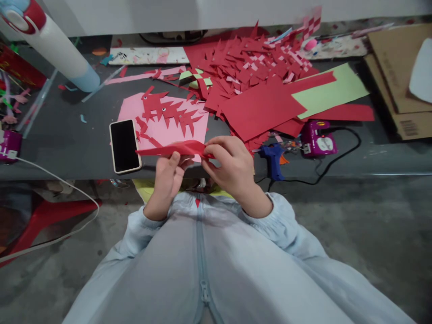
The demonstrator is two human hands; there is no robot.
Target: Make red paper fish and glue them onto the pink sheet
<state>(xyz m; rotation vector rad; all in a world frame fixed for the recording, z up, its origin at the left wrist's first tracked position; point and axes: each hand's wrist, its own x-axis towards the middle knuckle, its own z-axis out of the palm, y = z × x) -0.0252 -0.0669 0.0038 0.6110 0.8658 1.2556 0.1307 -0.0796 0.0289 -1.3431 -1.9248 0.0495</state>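
Observation:
A long piece of red paper (168, 149) is held between my two hands above the table's front edge. My left hand (170, 173) pinches it from below, thumb on the near side. The fingers of my right hand (229, 162) are closed on its right end, hiding that part. Just beyond lies a pink sheet (131, 108) bearing red spiky paper cutouts (168, 110), some with small eye-like dots. A phone (125, 146) with a dark screen rests to the left of the held paper.
Red spiky scraps (249, 58) are heaped at the back, with a red sheet (263, 105) and a green sheet (337, 90) in front. A blue glue gun (272, 159), purple box (319, 139), cardboard (394, 67) and tall bottle (64, 49) stand around. A white cable (77, 190) hangs at left.

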